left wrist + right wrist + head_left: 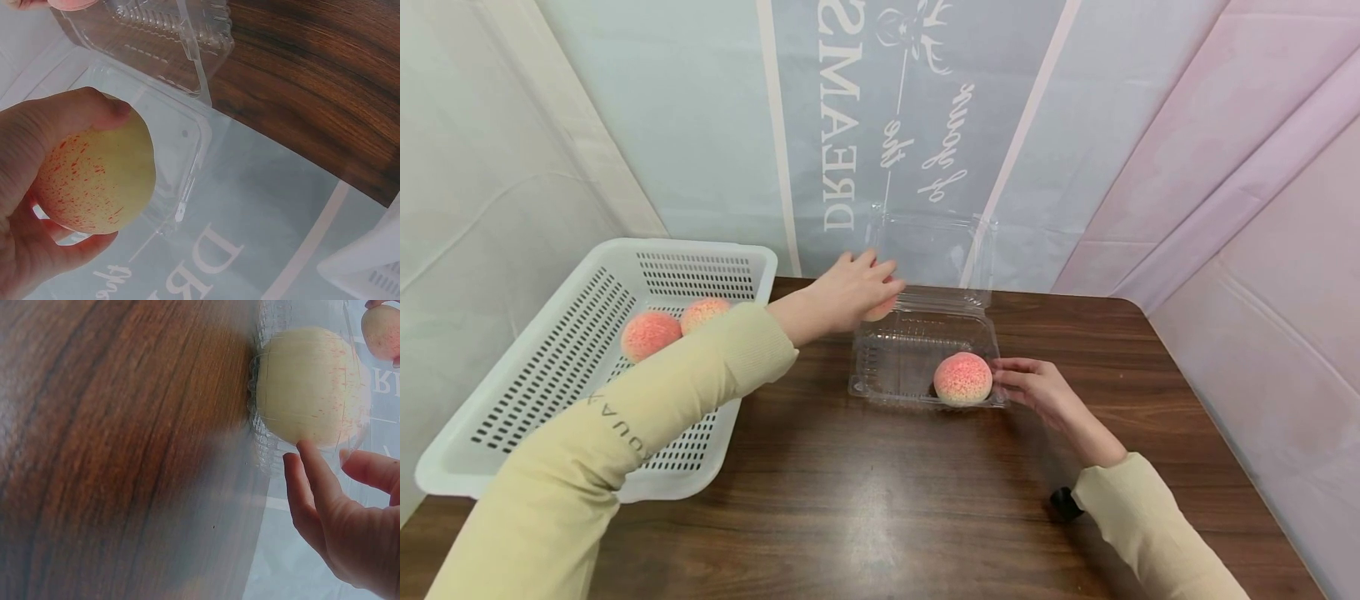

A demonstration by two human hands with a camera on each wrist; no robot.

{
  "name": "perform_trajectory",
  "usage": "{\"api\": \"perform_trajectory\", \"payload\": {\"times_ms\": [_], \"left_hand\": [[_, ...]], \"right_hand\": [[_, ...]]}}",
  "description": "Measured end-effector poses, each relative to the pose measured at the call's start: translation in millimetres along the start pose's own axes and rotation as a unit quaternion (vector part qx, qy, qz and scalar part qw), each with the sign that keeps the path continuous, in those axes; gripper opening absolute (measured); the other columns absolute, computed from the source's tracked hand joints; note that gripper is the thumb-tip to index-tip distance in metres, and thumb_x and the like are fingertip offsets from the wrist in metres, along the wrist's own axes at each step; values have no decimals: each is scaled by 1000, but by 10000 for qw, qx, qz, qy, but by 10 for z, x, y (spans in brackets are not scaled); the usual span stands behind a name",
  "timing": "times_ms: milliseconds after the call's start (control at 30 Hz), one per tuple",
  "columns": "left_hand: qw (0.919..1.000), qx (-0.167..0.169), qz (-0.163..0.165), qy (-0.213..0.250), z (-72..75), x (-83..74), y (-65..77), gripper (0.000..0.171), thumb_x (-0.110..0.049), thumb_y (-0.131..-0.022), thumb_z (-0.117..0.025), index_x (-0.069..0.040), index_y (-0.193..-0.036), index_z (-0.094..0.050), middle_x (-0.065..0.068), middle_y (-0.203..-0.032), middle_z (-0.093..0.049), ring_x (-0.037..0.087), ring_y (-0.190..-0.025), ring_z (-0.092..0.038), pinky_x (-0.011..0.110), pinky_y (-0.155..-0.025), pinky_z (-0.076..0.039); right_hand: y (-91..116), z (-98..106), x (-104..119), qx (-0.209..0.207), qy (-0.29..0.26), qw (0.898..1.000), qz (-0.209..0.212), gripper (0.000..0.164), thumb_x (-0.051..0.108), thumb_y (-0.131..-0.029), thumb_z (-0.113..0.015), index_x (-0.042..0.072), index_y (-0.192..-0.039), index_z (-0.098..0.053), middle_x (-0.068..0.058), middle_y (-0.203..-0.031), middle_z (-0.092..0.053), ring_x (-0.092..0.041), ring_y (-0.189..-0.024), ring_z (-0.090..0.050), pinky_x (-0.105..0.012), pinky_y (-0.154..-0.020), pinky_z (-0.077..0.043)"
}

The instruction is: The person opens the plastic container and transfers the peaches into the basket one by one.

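My left hand (853, 292) grips a peach (94, 169), yellow with red flecks, thumb on one side and fingers on the other. It is held above the left back part of a clear plastic clamshell box (898, 387). The box's lid (932, 250) stands raised at the back. Inside the box, at the front right corner, sits another pink and cream peach (962, 379). Beside that corner my right hand (1041, 392) touches the box's right side with its fingertips, fingers fairly straight. In the right wrist view, this peach (312, 387) shows through the clear wall.
A white perforated basket (752, 258) stands on the left of the brown wooden table (850, 500), partly under the left sleeve. It contains a pink peach (651, 335) and a paler peach (706, 312). A printed grey curtain (925, 125) hangs behind the table.
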State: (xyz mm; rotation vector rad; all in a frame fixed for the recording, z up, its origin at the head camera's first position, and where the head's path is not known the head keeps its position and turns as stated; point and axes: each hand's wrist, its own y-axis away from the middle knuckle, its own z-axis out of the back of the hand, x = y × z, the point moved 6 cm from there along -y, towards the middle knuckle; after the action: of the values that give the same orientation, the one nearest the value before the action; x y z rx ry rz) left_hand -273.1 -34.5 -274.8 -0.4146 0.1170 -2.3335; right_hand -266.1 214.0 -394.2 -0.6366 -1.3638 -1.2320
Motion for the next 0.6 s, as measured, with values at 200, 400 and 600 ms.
{"api": "perform_trajectory", "payload": {"times_ms": [200,400,600], "left_hand": [[9997,-215,-67,-131,-5,2,39,17,-22,-92,-46,-12,-102,-55,8,-94,-51,30,-86,-47,38,-61,-40],[9996,-125,-108,-223,1,6,70,18,-20,-92,-45,-12,-105,-55,8,-97,-51,30,-90,-47,40,-62,-41],[9997,-100,-129,-173,16,15,103,19,-18,-92,-45,-12,-106,-55,9,-98,-51,32,-92,-47,41,-64,-41]], "right_hand": [[-11,-2,-6,-14,-32,10000,9,50,8,-93,-49,-17,-132,-30,-33,-138,-28,3,-89,-57,-20,-81,-47],[-11,-1,-9,-22,-31,10000,-14,50,8,-93,-48,-16,-132,-30,-33,-138,-28,3,-89,-57,-19,-81,-47],[-12,-2,-10,-23,-44,10000,-15,50,8,-93,-48,-17,-132,-30,-33,-138,-28,3,-89,-57,-19,-80,-47]]}}
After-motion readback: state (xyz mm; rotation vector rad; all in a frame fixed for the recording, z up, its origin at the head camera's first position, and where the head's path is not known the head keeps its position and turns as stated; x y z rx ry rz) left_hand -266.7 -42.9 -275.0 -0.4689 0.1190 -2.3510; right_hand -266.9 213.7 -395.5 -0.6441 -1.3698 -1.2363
